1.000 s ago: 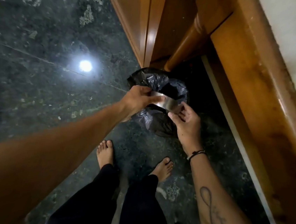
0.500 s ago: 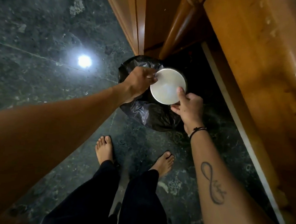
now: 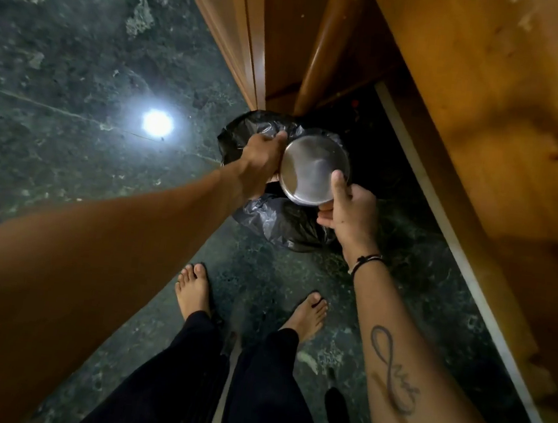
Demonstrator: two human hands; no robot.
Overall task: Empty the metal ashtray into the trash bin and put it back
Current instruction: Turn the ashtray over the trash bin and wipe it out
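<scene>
Dark marble floor, ashtray (image 3: 313,171) held flat-side-up over bin (image 3: 280,218), left hand (image 3: 262,164) and right hand (image 3: 347,215) both clenched on rim; looks light, stiff, slick, so pinch opposite rim edges.

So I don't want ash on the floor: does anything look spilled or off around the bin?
Nothing stands out. Both hands hold the metal ashtray directly above the black-bagged trash bin, left hand at its left edge, right hand at its near right edge. No ash is discernible on the dark speckled floor.
</scene>
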